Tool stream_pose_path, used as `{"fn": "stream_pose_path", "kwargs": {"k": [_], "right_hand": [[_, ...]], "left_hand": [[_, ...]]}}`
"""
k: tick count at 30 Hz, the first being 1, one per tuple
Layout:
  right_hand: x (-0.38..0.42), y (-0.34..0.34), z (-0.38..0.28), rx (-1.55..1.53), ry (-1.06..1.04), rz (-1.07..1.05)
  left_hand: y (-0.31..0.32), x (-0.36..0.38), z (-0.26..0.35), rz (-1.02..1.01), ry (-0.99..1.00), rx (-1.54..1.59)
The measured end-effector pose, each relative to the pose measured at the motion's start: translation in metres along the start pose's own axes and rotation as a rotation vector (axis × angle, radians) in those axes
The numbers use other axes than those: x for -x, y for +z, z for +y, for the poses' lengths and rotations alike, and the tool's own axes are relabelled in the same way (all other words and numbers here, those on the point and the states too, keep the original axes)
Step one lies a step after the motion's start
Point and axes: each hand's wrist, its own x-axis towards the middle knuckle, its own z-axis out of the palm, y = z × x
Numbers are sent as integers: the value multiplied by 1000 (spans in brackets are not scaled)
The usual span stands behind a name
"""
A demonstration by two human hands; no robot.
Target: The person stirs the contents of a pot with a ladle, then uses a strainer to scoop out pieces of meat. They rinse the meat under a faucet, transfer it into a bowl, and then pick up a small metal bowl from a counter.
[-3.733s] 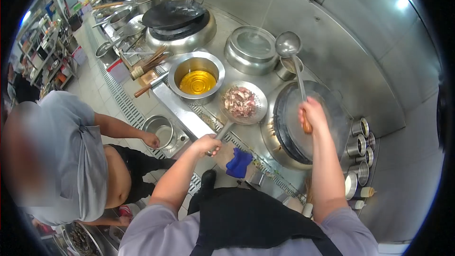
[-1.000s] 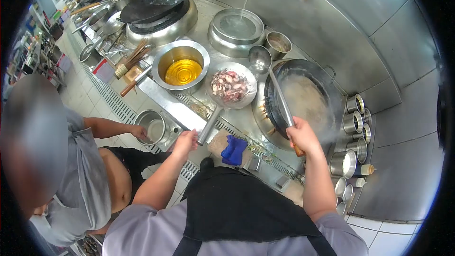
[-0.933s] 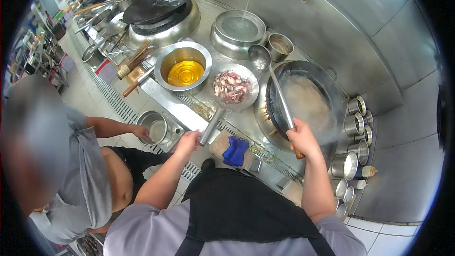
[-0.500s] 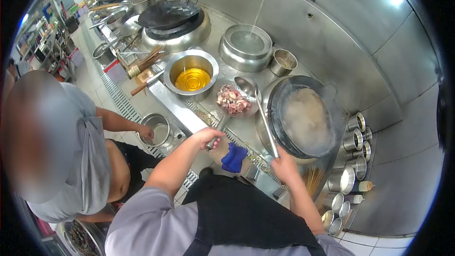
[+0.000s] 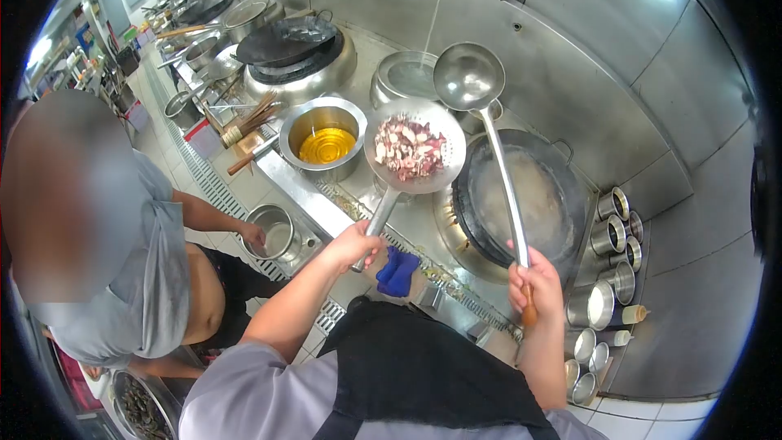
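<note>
My left hand (image 5: 356, 245) is closed round the metal handle of a perforated strainer ladle (image 5: 445, 175). Chopped reddish and pale pieces, which look like meat (image 5: 407, 147), lie in its bowl. Around the wooden-ended handle of a large ladle (image 5: 470, 76) my right hand (image 5: 538, 283) is closed. That ladle is raised above the back of the stove, and its bowl looks without contents. Below it to the right, a dark wok (image 5: 570, 195) holds steaming cloudy liquid. Left of the strainer stands a deep pot (image 5: 292, 137) with golden oil inside.
A person in grey (image 5: 155, 277) stands close on my left, a hand near a metal pot (image 5: 275, 212). Water runs into a round basin (image 5: 387, 65) at the back. A blue cloth (image 5: 397, 270) lies on the front edge. Several metal canisters (image 5: 588, 308) line the right side.
The strainer with the pieces has risen, nearer to me. The ladle has swung up and to the right, away from the strainer. Steam over the wok has thinned.
</note>
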Motion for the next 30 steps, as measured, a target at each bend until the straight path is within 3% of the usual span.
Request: {"fn": "stream_pose_path", "kwargs": {"k": [2,3,5,9,16,18,20,22,24,30], "right_hand": [[-23,-10,22,80,48,69],[-34,-3,37,440,-10,144],[-30,7,49,531,-50,184],[-17,5,44,543,-26,202],[2,-3,1,254,-7,55],[-5,-11,-1,-327,50,-100],[-21,-10,9,-418,76,-112],[-33,7,24,339,-92,184],[-35,7,21,330,-87,171],[-4,2,-11,339,-86,153]], "left_hand": [[3,4,-2,86,144,-232],[4,1,-6,89,143,-236],[0,-9,-6,167,-29,-161],[-3,1,-11,154,-141,12],[-4,15,-15,67,-126,83],[4,24,-5,11,18,30],[7,20,-10,50,69,-38],[8,15,-14,100,128,-100],[6,9,-12,77,-59,93],[-1,3,-16,57,-135,198]]}}
